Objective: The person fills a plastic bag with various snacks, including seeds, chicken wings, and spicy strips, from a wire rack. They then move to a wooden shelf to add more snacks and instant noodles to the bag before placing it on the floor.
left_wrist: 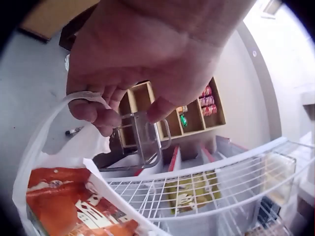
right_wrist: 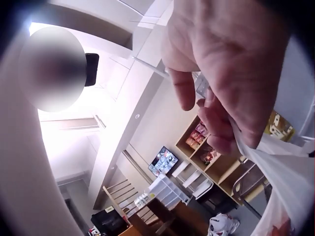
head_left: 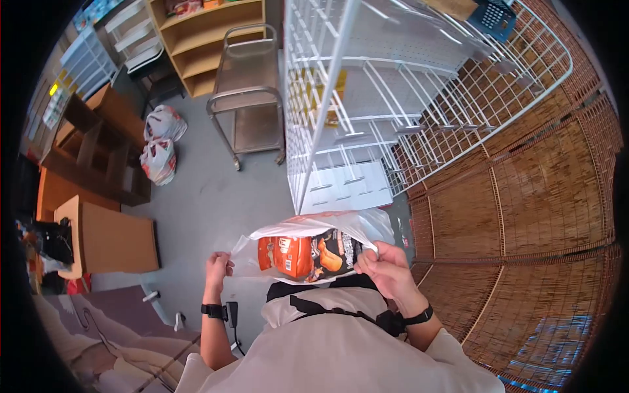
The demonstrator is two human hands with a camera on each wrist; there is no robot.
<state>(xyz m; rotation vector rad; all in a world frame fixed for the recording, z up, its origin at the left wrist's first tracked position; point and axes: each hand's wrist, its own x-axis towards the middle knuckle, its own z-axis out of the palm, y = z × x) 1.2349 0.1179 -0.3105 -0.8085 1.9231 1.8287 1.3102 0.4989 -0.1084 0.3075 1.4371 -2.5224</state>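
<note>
A white plastic bag [head_left: 314, 221] is spread open in front of the person's waist in the head view. Inside lie an orange snack packet [head_left: 286, 254] and a black snack packet [head_left: 337, 245] with an orange food picture. My left hand [head_left: 218, 270] holds one handle of the bag at the left. In the left wrist view the handle loops over the curled fingers [left_wrist: 93, 110], above the orange packet [left_wrist: 81, 204]. At the right, my right hand [head_left: 386, 268] grips the other side of the bag; its bunched plastic [right_wrist: 275, 162] comes out beneath the fingers in the right wrist view.
A white wire rack [head_left: 393, 124] with hooks stands just ahead, one yellow packet [head_left: 324, 98] hanging on it. Behind stand a metal trolley [head_left: 246, 92] and a wooden shelf [head_left: 206, 42]. Two filled bags [head_left: 159, 160] sit on the floor. Woven panels [head_left: 524, 216] line the right.
</note>
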